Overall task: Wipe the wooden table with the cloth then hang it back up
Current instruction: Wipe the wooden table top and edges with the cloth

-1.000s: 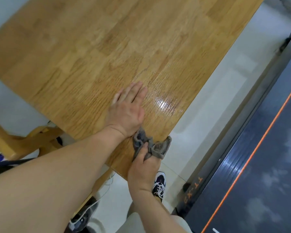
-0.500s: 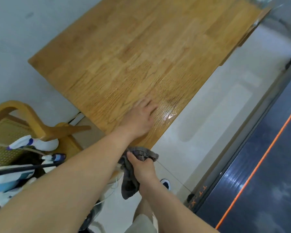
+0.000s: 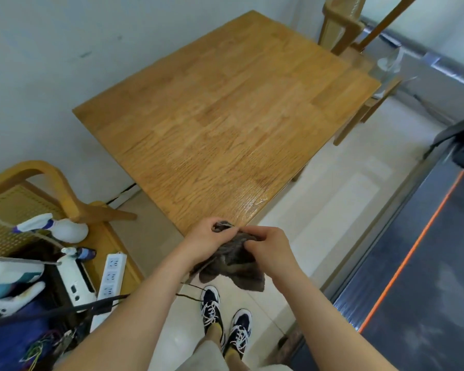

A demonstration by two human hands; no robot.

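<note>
The wooden table (image 3: 225,116) fills the middle of the head view, its near corner just beyond my hands. A dark grey-brown cloth (image 3: 233,266) hangs bunched in the air over the floor, off the table's near corner. My left hand (image 3: 206,242) grips the cloth's upper left part. Gripping its upper right part is my right hand (image 3: 268,247). Both hands are close together, and the cloth's lower folds droop beneath them. A wet sheen shows on the table near that corner.
A wooden chair (image 3: 38,183) at the left holds a white power strip (image 3: 110,279), a spray bottle (image 3: 56,228) and other clutter. Another wooden chair (image 3: 346,25) stands beyond the table's far corner. A dark treadmill with an orange stripe (image 3: 413,250) lies at the right.
My left hand left the tabletop and joined my right hand on the cloth. The cloth came off the table edge. The view pulled back, showing the whole table.
</note>
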